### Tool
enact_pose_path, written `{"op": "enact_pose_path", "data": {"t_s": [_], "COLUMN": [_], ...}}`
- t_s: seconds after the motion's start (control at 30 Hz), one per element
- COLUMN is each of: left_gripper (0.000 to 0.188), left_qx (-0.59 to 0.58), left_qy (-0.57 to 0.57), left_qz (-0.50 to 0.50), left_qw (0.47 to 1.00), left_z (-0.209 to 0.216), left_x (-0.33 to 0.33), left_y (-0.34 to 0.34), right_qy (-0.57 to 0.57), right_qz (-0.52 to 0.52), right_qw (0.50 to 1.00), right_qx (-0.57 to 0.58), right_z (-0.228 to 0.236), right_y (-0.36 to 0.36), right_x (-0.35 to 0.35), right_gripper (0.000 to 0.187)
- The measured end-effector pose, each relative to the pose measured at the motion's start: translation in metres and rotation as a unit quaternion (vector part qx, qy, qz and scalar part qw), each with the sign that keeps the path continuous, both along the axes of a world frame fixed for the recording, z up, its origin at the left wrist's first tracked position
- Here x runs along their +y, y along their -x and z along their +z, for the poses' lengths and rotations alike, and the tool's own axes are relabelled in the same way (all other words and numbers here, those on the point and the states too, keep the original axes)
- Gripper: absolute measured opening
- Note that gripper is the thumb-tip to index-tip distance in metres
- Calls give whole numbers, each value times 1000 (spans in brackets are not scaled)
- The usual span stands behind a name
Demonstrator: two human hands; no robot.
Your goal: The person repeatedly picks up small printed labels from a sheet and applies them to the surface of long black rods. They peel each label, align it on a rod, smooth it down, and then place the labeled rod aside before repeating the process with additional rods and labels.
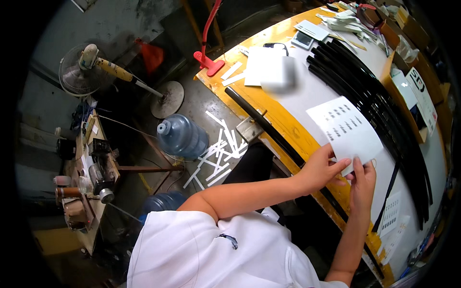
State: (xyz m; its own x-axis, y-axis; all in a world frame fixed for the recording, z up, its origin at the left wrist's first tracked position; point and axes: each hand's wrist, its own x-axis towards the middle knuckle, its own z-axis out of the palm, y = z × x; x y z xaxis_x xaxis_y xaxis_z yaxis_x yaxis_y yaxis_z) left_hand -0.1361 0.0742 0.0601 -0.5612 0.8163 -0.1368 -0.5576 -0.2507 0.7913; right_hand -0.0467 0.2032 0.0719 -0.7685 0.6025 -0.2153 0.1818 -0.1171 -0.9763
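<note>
White label sheet (pixel 346 128), small dark printed rows

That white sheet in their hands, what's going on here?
A person at a yellow-edged workbench holds a white printed label sheet by its near corner, left hand and right hand both pinching it. Long black plastic strips lie in a bundle just beyond. White paper offcuts litter the floor beside a blue water jug.
</note>
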Motion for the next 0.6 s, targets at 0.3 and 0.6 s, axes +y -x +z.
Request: {"op": "enact_pose_path", "data": {"t_s": [0.3, 0.6], "left_gripper": [24, 29], "left_qx": [202, 223], "left_qy": [130, 175], "left_qz": [-301, -234], "left_qw": [923, 930], "left_z": [-6, -24], "left_x": [-98, -173], "left_y": [47, 84], "right_qy": [-128, -48], "right_qz": [90, 69], "right_qw": [988, 996], "right_qx": [2, 42], "right_z": [6, -15], "right_y": [136, 231], "right_x": [-1, 4], "right_gripper": [20, 14]}}
